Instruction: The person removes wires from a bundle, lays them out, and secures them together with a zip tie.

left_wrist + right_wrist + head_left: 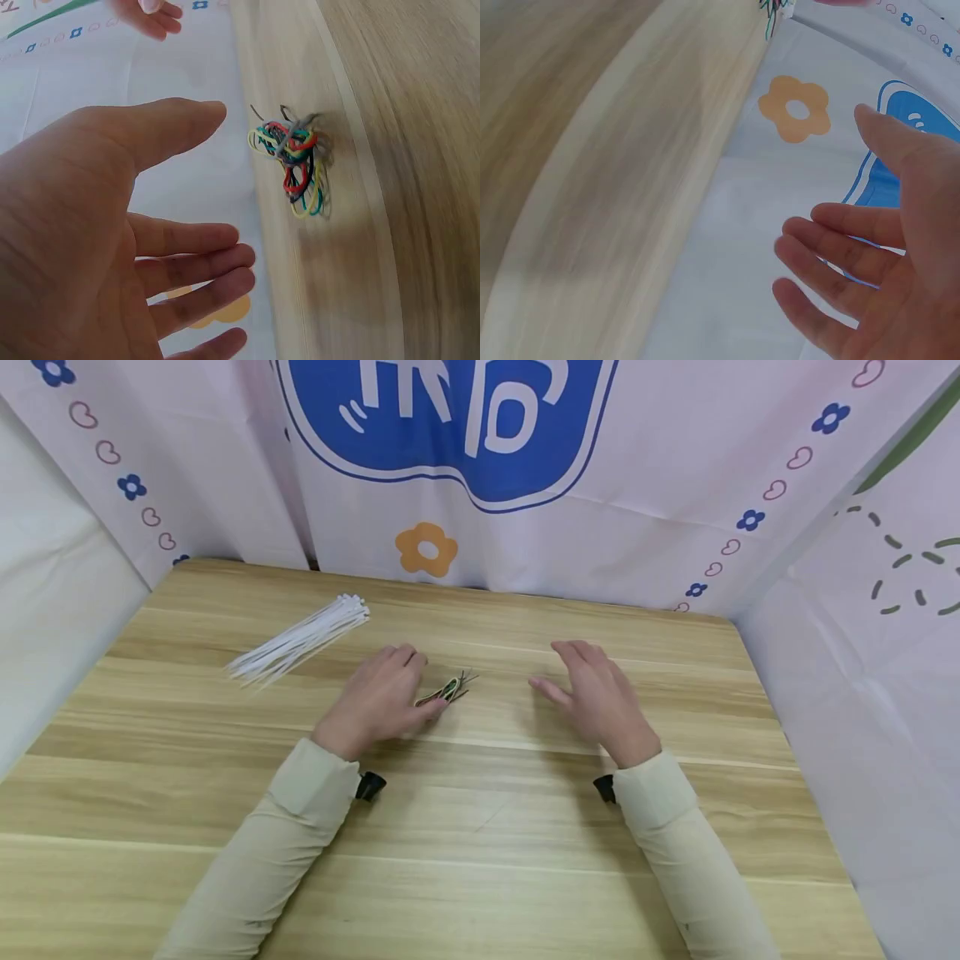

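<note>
A small bundle of thin coloured wires (296, 157), in red, yellow, green, black and grey, lies on the wooden table. A grey strand crosses its middle. Close beside it, my left hand (386, 697) hovers with fingers apart from the wires in the left wrist view; in the head view the hand covers part of the bundle. My right hand (596, 697) is held over the table to the right of the wires, fingers extended and thumb spread, with nothing in it. A bunch of white cable ties (300, 641) lies behind and left of my left hand.
The wooden table (487, 835) ends at a white printed cloth (637, 518) hanging along its back. White sheets also hang at the left and right sides. A black wrist camera (371, 787) sits by the left sleeve, another (604, 788) by the right.
</note>
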{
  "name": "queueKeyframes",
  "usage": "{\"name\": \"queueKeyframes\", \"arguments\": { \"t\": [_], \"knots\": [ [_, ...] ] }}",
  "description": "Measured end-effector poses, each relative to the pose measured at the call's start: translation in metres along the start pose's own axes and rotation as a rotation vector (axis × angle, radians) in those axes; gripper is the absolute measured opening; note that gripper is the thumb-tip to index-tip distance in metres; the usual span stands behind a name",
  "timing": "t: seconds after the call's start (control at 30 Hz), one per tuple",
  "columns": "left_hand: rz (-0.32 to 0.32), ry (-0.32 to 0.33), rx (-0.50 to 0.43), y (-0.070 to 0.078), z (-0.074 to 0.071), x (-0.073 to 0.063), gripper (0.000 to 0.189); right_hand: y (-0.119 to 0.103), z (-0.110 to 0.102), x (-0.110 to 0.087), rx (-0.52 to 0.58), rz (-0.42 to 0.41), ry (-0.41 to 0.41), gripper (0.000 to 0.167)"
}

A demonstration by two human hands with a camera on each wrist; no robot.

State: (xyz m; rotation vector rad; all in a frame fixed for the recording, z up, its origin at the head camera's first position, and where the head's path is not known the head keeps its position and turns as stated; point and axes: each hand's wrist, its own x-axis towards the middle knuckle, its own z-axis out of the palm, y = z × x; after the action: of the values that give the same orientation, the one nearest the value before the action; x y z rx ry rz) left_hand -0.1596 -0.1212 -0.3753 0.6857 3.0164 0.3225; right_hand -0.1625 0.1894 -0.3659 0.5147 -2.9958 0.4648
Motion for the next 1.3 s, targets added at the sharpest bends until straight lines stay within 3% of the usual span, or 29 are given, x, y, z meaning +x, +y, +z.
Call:
{"name": "queueKeyframes", "arguments": {
  "t": [0.27, 0.5, 0.83, 1.3],
  "knots": [
    [-0.033, -0.063, -0.026, 0.008, 0.003, 0.007, 0.07, -0.008, 0.005, 0.012, 0.131, -0.089, -0.001, 0.051],
    [-0.051, -0.067, -0.012, 0.015, 0.012, 0.014, 0.056, -0.016, 0.012, 0.022, 0.175, -0.164, -0.053, 0.037],
    [-0.104, -0.093, 0.022, 0.023, 0.017, 0.023, 0.047, -0.031, 0.022, 0.038, 0.142, -0.279, -0.11, 0.028],
    [-0.091, -0.08, 0.022, 0.029, 0.025, 0.029, 0.03, -0.044, 0.034, 0.056, 0.146, -0.308, -0.207, 0.019]
  ]
}}
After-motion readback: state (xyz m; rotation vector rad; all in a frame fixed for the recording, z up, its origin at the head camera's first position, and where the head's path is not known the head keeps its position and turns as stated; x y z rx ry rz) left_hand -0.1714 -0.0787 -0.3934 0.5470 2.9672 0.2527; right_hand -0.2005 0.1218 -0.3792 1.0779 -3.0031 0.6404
